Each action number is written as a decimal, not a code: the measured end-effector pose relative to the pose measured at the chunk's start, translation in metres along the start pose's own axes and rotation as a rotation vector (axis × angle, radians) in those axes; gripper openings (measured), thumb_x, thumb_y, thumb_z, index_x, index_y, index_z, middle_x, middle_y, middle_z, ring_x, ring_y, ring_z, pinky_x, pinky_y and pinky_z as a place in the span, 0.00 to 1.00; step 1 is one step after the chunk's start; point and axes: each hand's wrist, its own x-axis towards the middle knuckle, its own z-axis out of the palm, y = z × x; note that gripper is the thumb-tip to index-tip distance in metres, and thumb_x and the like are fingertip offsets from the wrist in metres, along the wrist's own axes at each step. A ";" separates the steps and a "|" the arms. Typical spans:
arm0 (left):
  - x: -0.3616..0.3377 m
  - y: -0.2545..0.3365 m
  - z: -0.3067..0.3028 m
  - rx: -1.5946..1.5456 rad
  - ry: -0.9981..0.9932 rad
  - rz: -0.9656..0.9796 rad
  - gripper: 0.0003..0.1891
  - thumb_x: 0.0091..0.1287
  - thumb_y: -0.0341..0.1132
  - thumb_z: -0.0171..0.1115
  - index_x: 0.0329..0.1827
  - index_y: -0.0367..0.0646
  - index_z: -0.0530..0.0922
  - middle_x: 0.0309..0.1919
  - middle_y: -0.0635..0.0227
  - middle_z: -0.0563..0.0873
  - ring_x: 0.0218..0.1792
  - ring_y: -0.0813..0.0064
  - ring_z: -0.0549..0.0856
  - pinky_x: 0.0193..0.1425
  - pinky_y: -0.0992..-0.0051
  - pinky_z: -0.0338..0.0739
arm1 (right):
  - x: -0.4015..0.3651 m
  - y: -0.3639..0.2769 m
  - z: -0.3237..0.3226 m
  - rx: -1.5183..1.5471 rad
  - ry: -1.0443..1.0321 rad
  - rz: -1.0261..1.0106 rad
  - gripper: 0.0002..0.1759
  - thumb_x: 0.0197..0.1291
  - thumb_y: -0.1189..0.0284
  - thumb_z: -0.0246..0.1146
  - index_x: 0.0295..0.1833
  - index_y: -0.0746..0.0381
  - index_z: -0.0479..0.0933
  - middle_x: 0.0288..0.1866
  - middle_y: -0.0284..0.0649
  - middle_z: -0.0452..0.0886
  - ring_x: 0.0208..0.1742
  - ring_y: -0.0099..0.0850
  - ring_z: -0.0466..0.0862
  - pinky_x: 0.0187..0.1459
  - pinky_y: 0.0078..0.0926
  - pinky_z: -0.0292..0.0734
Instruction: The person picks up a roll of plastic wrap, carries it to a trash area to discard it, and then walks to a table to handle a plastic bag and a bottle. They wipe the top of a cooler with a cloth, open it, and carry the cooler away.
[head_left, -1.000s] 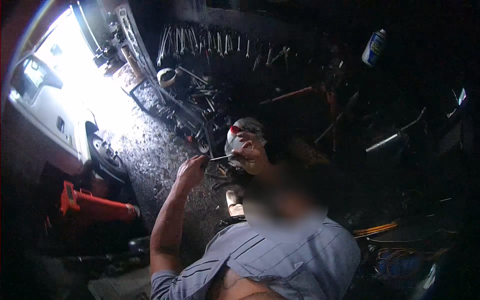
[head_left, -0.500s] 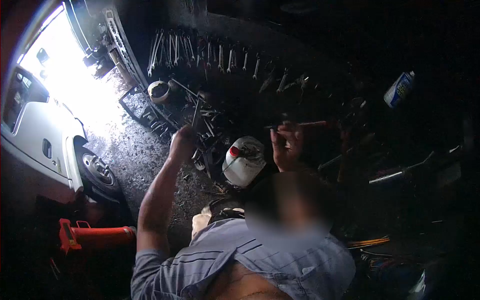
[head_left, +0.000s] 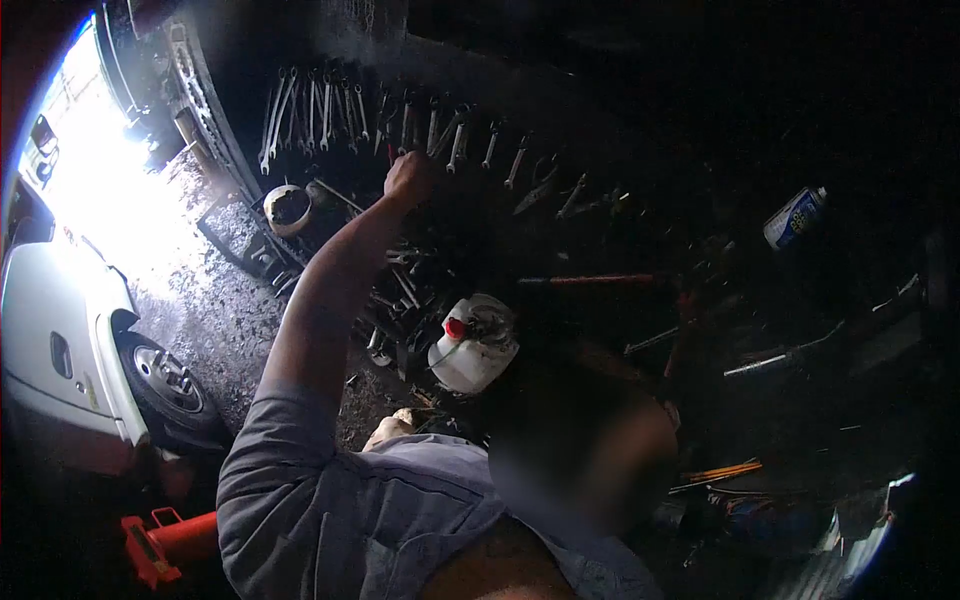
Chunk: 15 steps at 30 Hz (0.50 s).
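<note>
My left hand point(head_left: 410, 178) is raised to the row of hanging tools, its fingers closed. A small red-handled tool point(head_left: 391, 153) shows right beside the fist; whether I grip it or another tool is hidden. On either side hang combination wrenches point(head_left: 327, 112), with pliers point(head_left: 540, 188) farther right. My right hand cannot be made out behind the dark, blurred area at lower middle. A long red bar point(head_left: 590, 280) lies beyond that area. Below my left forearm sits a white plastic jug point(head_left: 470, 360) with a red cap.
Loose tools point(head_left: 405, 285) lie heaped near a round white tub point(head_left: 288, 210). A white vehicle point(head_left: 60, 350) with its wheel point(head_left: 170, 380) stands at left. An orange-red tool point(head_left: 170, 540) is at lower left. A spray can point(head_left: 795, 218) is at right.
My left hand has moved up from the heap of tools to the hanging row. My right hand, earlier raised near the red bar, has dropped out of sight. The view has shifted slightly.
</note>
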 end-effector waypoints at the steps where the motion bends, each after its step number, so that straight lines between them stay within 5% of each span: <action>1: 0.003 0.000 -0.001 -0.005 -0.007 0.002 0.16 0.55 0.43 0.60 0.40 0.41 0.81 0.40 0.52 0.83 0.47 0.56 0.82 0.47 0.61 0.76 | -0.002 -0.003 -0.004 -0.051 -0.014 0.000 0.07 0.61 0.74 0.60 0.40 0.67 0.73 0.51 0.44 0.69 0.41 0.25 0.76 0.35 0.22 0.79; 7: 0.023 -0.017 0.016 -0.067 -0.098 -0.081 0.15 0.54 0.41 0.60 0.39 0.41 0.81 0.42 0.54 0.83 0.46 0.55 0.82 0.48 0.63 0.77 | -0.010 -0.037 0.012 -0.121 -0.068 -0.015 0.05 0.60 0.76 0.60 0.38 0.67 0.73 0.50 0.45 0.69 0.39 0.25 0.76 0.33 0.22 0.77; 9: 0.031 -0.031 0.027 0.168 -0.088 0.085 0.16 0.57 0.43 0.59 0.43 0.44 0.82 0.41 0.59 0.84 0.45 0.58 0.82 0.46 0.62 0.78 | -0.009 -0.046 0.017 -0.083 -0.053 -0.067 0.05 0.59 0.77 0.60 0.38 0.66 0.72 0.50 0.45 0.70 0.38 0.25 0.75 0.31 0.21 0.75; 13: -0.017 0.018 -0.030 0.210 -0.118 0.100 0.11 0.58 0.38 0.59 0.39 0.43 0.82 0.40 0.59 0.84 0.47 0.61 0.82 0.47 0.63 0.79 | -0.004 -0.050 0.019 -0.162 -0.075 -0.116 0.04 0.60 0.77 0.60 0.37 0.66 0.72 0.50 0.45 0.70 0.38 0.26 0.75 0.31 0.22 0.74; 15: -0.052 0.050 -0.058 0.554 -0.192 0.532 0.07 0.58 0.33 0.59 0.35 0.42 0.82 0.39 0.58 0.84 0.45 0.64 0.84 0.44 0.66 0.81 | -0.003 -0.054 0.017 -0.144 -0.110 -0.036 0.05 0.60 0.75 0.60 0.37 0.66 0.72 0.49 0.45 0.70 0.39 0.26 0.75 0.31 0.23 0.75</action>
